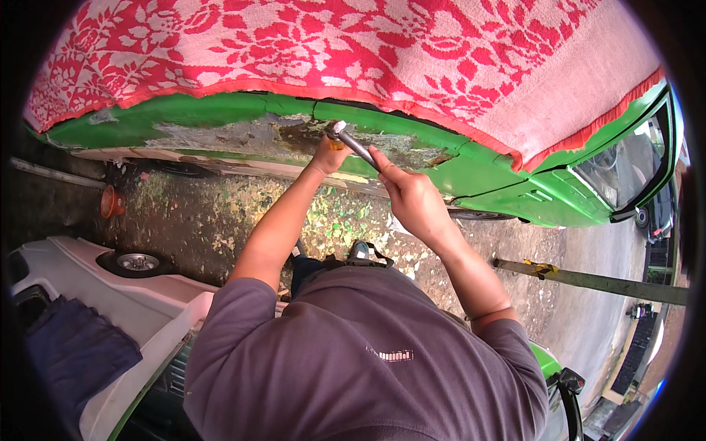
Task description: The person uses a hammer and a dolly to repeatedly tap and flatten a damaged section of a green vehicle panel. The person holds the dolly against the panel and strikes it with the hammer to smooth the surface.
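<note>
A green car body panel stands in front of me, with a long scraped patch of bare, flaking grey and brown surface. My right hand is closed round the handle of a hammer. The hammer's head lies right by my left hand, over the scraped patch. In my left hand is a tool with a yellow handle; the rest of it is hidden, so I cannot tell its kind. Whether hammer and yellow handle touch is unclear.
A red and pink floral cloth drapes over the car's top. Paint flakes litter the ground. Behind on the left stands a pale vehicle, with an orange bucket beyond. A pole with yellow tape crosses on the right.
</note>
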### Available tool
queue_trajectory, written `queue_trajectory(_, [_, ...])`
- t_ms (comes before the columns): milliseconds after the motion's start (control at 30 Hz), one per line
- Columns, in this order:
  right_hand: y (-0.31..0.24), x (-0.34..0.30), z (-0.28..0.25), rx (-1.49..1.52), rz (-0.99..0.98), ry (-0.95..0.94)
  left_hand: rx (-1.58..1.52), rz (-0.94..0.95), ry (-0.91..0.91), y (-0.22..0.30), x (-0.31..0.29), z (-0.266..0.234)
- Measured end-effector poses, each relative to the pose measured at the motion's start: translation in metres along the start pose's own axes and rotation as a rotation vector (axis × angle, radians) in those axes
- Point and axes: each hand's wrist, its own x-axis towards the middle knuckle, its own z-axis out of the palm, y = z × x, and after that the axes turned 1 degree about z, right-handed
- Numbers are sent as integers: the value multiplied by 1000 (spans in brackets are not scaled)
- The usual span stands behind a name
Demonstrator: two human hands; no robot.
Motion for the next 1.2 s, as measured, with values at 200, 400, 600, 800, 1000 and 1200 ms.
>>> queue_trajectory(200, [-8,-2,-13,141,-63,149,182,-44,-185,-10,5,-18])
queue_trajectory(400, [0,3,-17,-25,34,14,99,-14,-52,11,13,-2])
queue_trajectory(600, [34,-2,5,-44,10,-15,-59,-25,56,-10,3,9])
queue_trajectory(800, [0,-1,-21,154,69,138,78,41,-33,-5,0,-9])
queue_trajectory(1000, [19,-5,-14,206,40,157,-17,49,-5,2,-2,-7])
queue_trajectory(1200, [22,-11,-24,246,194,109,-290,-1,99,-6,-18,-16])
